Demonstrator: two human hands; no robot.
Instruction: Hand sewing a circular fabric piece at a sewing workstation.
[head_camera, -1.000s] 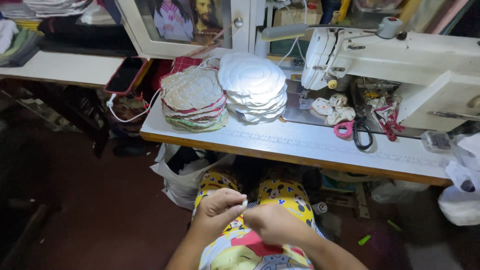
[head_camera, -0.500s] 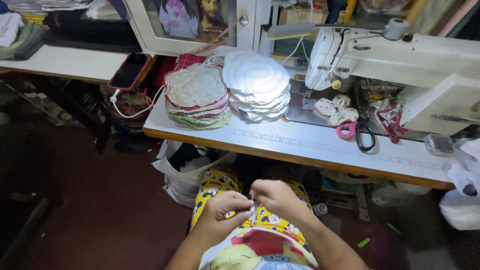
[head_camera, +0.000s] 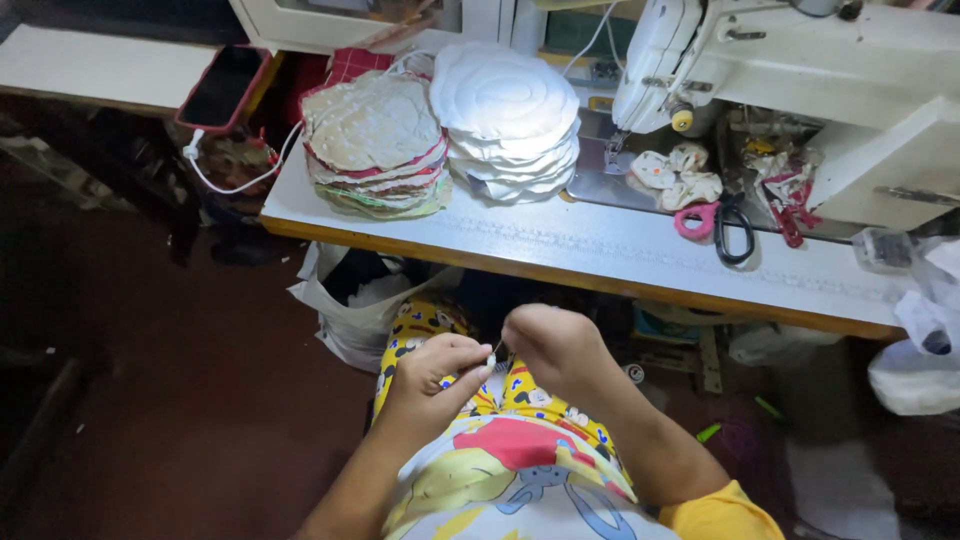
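**Hands drawn closer together over the lap, pinching something tiny**

The sewing machine (head_camera: 800, 90) stands at the far right of the white tabletop (head_camera: 600, 250), and in this view it sits nearer and larger than it did a second ago, so the head has leaned in and down. Left of it rest two stacks of round pads: the plain white stack (head_camera: 510, 120) and the quilted stack with coloured edges (head_camera: 372, 145), touching side by side. Pink-handled scissors (head_camera: 712, 222) lie near the machine's foot, untouched.

Below the tabletop edge, over the yellow printed cloth (head_camera: 530, 450) on the lap, both hands have stayed low and kept meeting. The left hand (head_camera: 437, 372) has its fingertips closed together on a small pale thing, possibly a needle or thread end; it is too small to tell. The right hand (head_camera: 556, 345) is curled shut just beside it, knuckles up, its fingertips hidden. The fine work looks held at the same spot, not finished
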